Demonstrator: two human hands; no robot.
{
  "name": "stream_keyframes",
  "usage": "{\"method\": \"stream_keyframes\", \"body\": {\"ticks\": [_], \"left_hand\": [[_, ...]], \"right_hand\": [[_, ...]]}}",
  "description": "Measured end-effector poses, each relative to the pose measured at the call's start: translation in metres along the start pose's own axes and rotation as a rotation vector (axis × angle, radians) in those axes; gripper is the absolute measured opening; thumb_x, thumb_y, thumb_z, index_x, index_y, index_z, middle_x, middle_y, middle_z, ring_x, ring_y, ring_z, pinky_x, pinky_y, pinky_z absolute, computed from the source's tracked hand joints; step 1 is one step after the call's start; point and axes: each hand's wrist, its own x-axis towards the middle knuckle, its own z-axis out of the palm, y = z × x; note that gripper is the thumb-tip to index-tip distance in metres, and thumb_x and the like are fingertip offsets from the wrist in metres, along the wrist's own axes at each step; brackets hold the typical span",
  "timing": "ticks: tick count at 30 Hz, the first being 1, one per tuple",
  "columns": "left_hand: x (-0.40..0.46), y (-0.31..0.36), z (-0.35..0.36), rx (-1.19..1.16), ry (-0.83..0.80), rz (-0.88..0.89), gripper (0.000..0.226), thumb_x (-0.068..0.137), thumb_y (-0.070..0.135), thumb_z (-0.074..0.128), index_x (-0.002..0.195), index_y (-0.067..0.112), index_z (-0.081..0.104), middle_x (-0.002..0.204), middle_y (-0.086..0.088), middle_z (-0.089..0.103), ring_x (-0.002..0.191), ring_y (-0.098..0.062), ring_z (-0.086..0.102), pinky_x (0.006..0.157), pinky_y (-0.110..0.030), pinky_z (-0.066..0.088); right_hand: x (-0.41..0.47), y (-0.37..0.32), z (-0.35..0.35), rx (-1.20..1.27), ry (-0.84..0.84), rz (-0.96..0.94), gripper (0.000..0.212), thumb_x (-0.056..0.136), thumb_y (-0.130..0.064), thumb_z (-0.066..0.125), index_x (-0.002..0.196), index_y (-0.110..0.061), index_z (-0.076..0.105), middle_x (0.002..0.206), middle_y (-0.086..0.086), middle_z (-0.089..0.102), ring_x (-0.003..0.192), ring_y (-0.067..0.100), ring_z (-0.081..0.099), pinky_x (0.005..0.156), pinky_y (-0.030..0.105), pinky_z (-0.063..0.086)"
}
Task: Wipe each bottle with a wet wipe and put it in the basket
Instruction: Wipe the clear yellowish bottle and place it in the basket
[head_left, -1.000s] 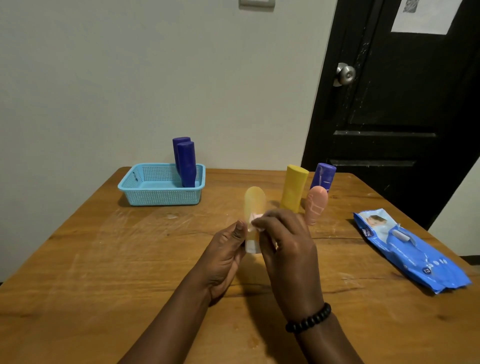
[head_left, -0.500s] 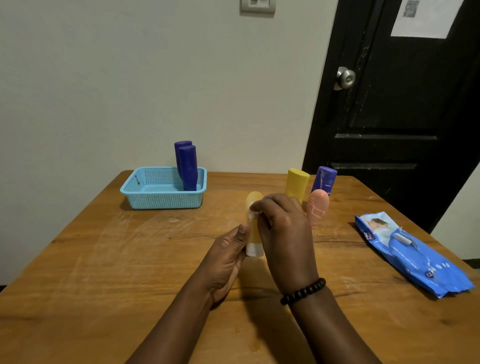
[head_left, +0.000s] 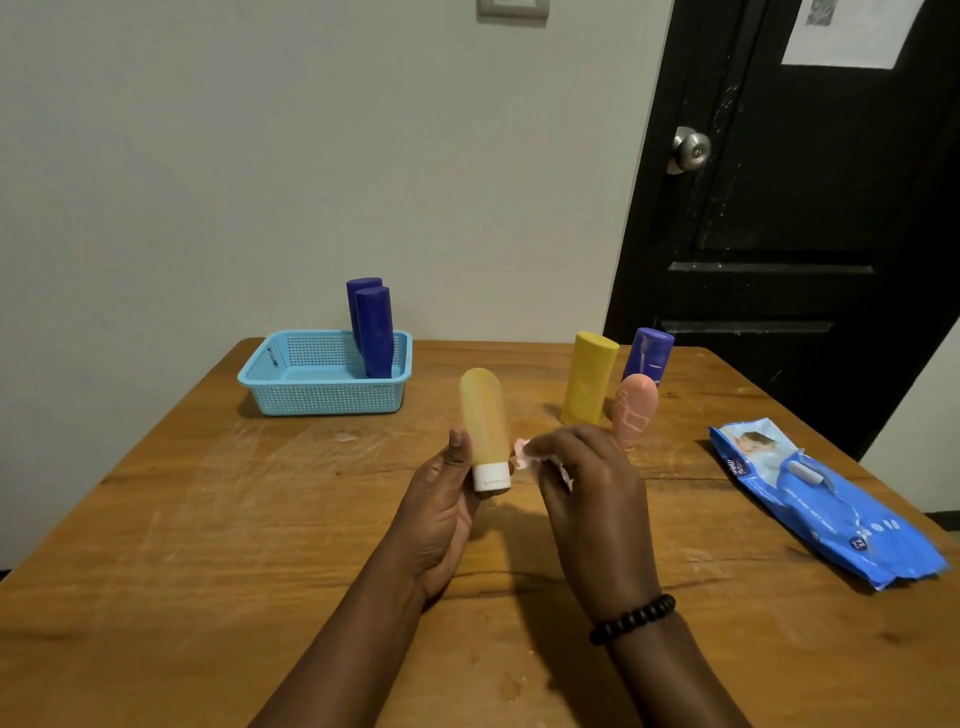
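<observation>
**A:** What did the figure show at the centre?

**B:** A translucent pale-orange squeeze bottle with a white cap (head_left: 484, 426), held cap-down above the wooden table (head_left: 208, 519). The left hand (head_left: 441, 514) gripped it near the cap, thumb on one side and fingers curled round the back. Just beside it, apart from the bottle, the right hand (head_left: 587, 499) had its fingers bunched on a crumpled white wet wipe (head_left: 530, 454).

**A:** And progress?

**B:** Two dark-blue plastic bottles (head_left: 374, 332) stood in the light-blue perforated plastic basket (head_left: 322, 395) at the far left — judged done. The held bottle looked to be mid-wipe or just wiped; it was not yet in the basket. Three waited near the far right: an opaque yellow bottle (head_left: 589, 376), a purple bottle (head_left: 649, 356) behind, and a peach-pink tube-shaped bottle (head_left: 634, 410) in front. Roughly a third finished.

**A:** Any legible writing?

**B:** Little. The blue soft pack of wipes (head_left: 826, 504) carried a baby's picture and white lettering too small and skewed to read; a sheet of paper (head_left: 852, 31) on the black door (head_left: 779, 208) bore a printed code — unreadable.
</observation>
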Motion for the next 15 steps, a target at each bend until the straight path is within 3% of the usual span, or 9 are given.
{"method": "stream_keyframes", "body": {"ticks": [4, 7, 11, 15], "left_hand": [[-0.001, 0.000, 0.002, -0.032, -0.021, -0.017, 0.061, 0.089, 0.045, 0.048, 0.122, -0.004, 0.059, 0.118, -0.020, 0.070, 0.111, -0.023, 0.067, 0.096, -0.033, 0.053], [-0.004, 0.003, 0.002, -0.079, -0.018, -0.041, 0.059, 0.091, 0.044, 0.046, 0.123, -0.004, 0.058, 0.119, -0.022, 0.068, 0.111, -0.024, 0.066, 0.095, -0.032, 0.054], [-0.005, 0.005, 0.000, -0.103, -0.003, -0.052, 0.057, 0.093, 0.045, 0.046, 0.127, 0.001, 0.057, 0.115, -0.017, 0.067, 0.096, -0.020, 0.065, 0.081, -0.028, 0.058], [-0.005, 0.003, 0.000, -0.131, -0.041, -0.077, 0.052, 0.092, 0.041, 0.047, 0.124, 0.001, 0.057, 0.100, -0.014, 0.071, 0.081, -0.021, 0.066, 0.066, -0.028, 0.059]], "right_hand": [[0.000, -0.017, 0.000, 0.002, -0.025, -0.129, 0.020, 0.079, -0.009, 0.065, 0.098, -0.015, 0.070, 0.104, -0.001, 0.065, 0.098, 0.012, 0.058, 0.080, 0.021, 0.052], [-0.001, -0.015, 0.003, -0.006, -0.033, -0.136, 0.020, 0.078, -0.007, 0.069, 0.096, -0.015, 0.071, 0.101, -0.001, 0.065, 0.096, 0.013, 0.059, 0.078, 0.024, 0.054], [0.005, -0.013, -0.006, 0.170, 0.024, 0.082, 0.023, 0.083, -0.003, 0.068, 0.094, -0.023, 0.068, 0.097, -0.014, 0.063, 0.093, -0.004, 0.058, 0.078, 0.013, 0.050], [0.019, -0.019, -0.019, 0.711, -0.029, 0.445, 0.025, 0.092, -0.007, 0.059, 0.097, -0.028, 0.070, 0.098, -0.019, 0.069, 0.095, -0.002, 0.063, 0.077, 0.020, 0.053]]}}
